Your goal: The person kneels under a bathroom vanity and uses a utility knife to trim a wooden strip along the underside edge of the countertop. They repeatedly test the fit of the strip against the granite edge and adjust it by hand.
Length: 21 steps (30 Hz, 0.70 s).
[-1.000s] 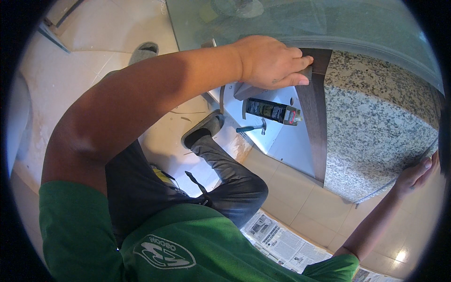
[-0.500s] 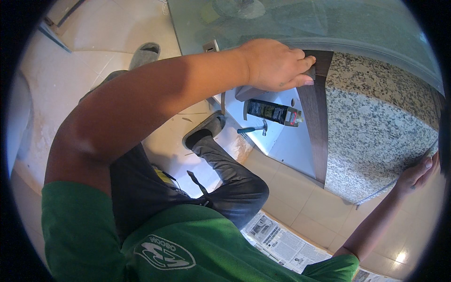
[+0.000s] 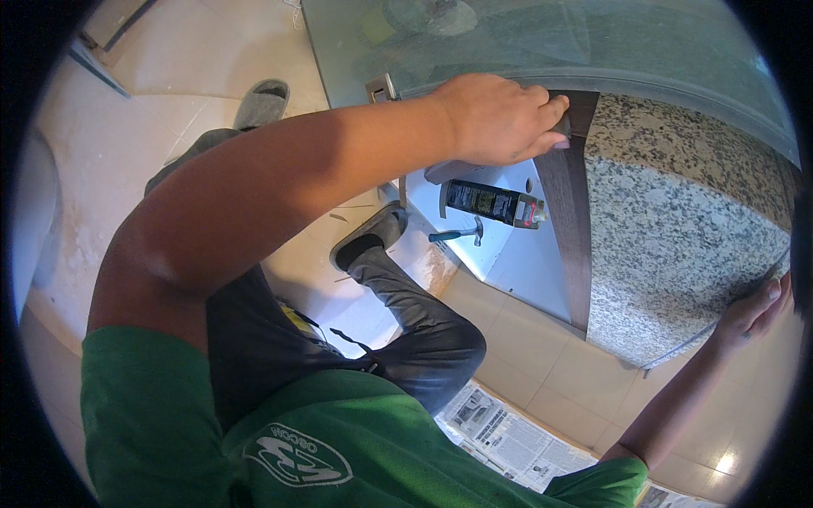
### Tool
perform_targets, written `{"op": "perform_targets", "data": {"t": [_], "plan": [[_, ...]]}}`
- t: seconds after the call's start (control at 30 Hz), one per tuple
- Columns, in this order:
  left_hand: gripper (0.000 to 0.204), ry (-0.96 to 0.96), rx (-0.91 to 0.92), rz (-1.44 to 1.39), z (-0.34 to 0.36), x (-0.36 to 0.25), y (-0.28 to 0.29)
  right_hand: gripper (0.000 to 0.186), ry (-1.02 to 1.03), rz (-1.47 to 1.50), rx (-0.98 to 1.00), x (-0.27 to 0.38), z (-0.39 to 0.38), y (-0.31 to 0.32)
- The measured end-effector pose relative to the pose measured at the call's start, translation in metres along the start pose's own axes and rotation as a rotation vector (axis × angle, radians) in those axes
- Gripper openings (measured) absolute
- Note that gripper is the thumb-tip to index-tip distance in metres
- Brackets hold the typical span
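My left hand reaches across to the dark wood-look trim beside the granite slab. Its fingers are closed over a small dark grey piece, mostly hidden beneath them. At the slab's far right edge, my right hand is closed on the speckled stone, its fingertips partly hidden. Below my left hand, a black container lies on its side on a white panel. A claw hammer with a teal handle rests near it.
A large glass panel spans the top. My bent leg and slippered foot are close to the hammer. Newspaper covers part of the tiled floor. Another grey slipper shows at upper left.
My left forearm and elbow have shifted slightly to the right, with the hand staying on the dark piece. My right hand has hardly moved.
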<state>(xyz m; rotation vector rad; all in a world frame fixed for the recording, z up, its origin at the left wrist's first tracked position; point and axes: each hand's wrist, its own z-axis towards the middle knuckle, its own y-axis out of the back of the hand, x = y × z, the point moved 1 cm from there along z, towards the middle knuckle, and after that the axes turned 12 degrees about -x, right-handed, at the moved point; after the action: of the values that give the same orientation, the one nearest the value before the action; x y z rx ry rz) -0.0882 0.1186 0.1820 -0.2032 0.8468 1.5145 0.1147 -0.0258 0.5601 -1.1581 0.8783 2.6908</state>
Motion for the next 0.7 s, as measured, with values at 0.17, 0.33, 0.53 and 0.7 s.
{"op": "perform_targets", "data": {"t": [0.17, 0.33, 0.53, 0.7], "plan": [[0.053, 0.021, -0.020, -0.002, 0.002, -0.001, -0.001, 0.054, -0.048, 0.055, 0.012, 0.013, 0.003, -0.004], [0.054, 0.038, 0.018, -0.019, 0.003, 0.000, -0.002, 0.057, -0.166, 0.038, 0.013, 0.014, -0.003, -0.004], [0.055, -0.054, -0.042, -0.031, -0.007, 0.001, 0.002, 0.061, -0.186, 0.040, 0.020, 0.020, -0.001, -0.004], [0.056, -0.077, -0.057, -0.048, -0.010, -0.002, 0.005, 0.060, -0.224, 0.054, -0.004, 0.019, -0.004, -0.004]]}}
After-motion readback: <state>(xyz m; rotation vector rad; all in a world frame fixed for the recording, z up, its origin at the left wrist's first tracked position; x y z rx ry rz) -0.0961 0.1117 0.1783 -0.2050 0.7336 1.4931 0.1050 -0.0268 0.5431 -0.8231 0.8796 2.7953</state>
